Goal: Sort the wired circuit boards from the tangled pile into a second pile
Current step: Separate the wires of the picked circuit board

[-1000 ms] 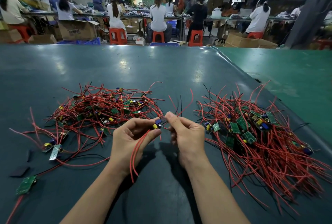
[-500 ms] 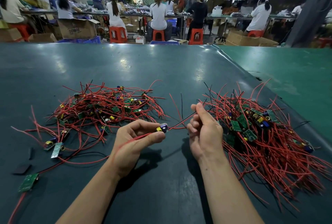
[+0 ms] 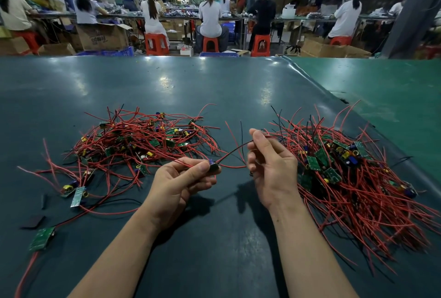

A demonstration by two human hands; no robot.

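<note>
Hands meet above a dark green desk [image 3: 214, 87]: the left hand [image 3: 176, 183] pinches a small wired circuit board [image 3: 214, 167] between thumb and fingertips, and the right hand [image 3: 272, 166], just beside it, pinches that board's red and black wires [image 3: 235, 152]. Left of the left hand lies a tangled pile [image 3: 133, 144] of boards and red wires. Right of the right hand lies a second pile [image 3: 353, 178], its wires fanned toward the desk's near edge.

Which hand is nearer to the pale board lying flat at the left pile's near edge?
Left. The left hand is just right of the pale board, with bare mat between them. The right hand is farther right, beside the right pile.
</note>
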